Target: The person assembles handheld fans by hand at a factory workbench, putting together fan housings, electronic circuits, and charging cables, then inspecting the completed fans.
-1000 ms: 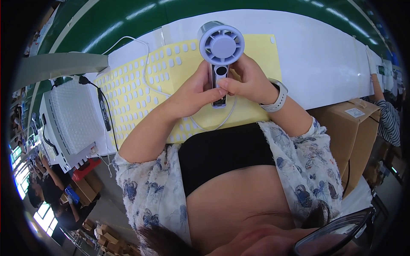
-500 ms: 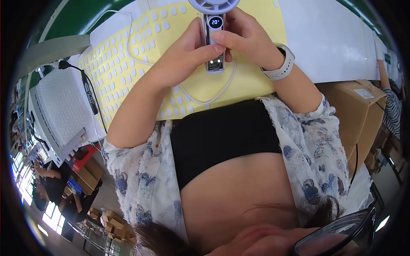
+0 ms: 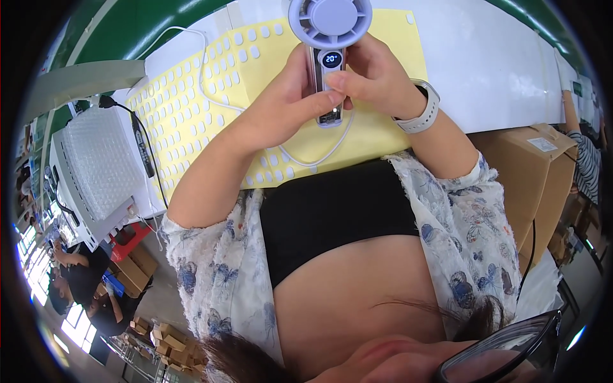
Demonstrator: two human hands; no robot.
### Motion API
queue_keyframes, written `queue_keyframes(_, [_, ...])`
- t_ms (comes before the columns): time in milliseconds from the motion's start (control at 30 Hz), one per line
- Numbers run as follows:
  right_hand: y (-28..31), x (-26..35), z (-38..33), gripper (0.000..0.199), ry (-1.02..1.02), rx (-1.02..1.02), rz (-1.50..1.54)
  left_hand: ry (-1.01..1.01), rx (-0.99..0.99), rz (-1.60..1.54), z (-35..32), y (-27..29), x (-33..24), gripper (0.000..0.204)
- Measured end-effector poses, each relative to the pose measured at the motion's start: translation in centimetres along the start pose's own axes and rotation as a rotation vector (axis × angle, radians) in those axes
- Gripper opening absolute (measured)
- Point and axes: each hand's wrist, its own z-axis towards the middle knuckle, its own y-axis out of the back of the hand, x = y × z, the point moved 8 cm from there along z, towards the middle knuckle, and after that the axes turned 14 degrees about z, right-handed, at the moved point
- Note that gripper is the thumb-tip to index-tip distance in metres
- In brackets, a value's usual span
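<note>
A lavender handheld fan (image 3: 331,20) with a round ringed head and a clear-sided handle is held between both my hands over the table. Its small round display is lit, and one small light glows near the handle's lower end. My left hand (image 3: 287,112) closes around the handle from the left, its thumb lying across the lower front. From the other side my right hand (image 3: 378,82) grips the handle, thumb pressed on the front below the display. Behind the handle, most of my fingers are hidden. The top of the fan's head is cut off by the picture's edge.
Under my hands lies a yellow sheet (image 3: 377,137) with rows of small white oval pads. A white cable (image 3: 313,165) loops across it. At left are a black cord (image 3: 142,143) and a bubble-wrapped white device (image 3: 96,166). A cardboard box (image 3: 511,159) stands at right. People work farther off.
The fan and both hands sit lower and slightly right in the picture, showing more of the fan's head. My left thumb has shifted over the lower handle, where two lights showed before.
</note>
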Motion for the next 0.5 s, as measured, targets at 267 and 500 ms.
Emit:
queue_keyframes(267, [0.3, -0.5, 0.1, 0.052, -0.041, -0.031, 0.022, 0.008, 0.074, -0.131, -0.1, -0.5, -0.3, 0.064])
queue_keyframes(500, [-0.1, 0.0, 0.0, 0.054, -0.013, -0.019, 0.060, -0.003, 0.173, -0.242, -0.3, -1.0, -0.9, 0.076])
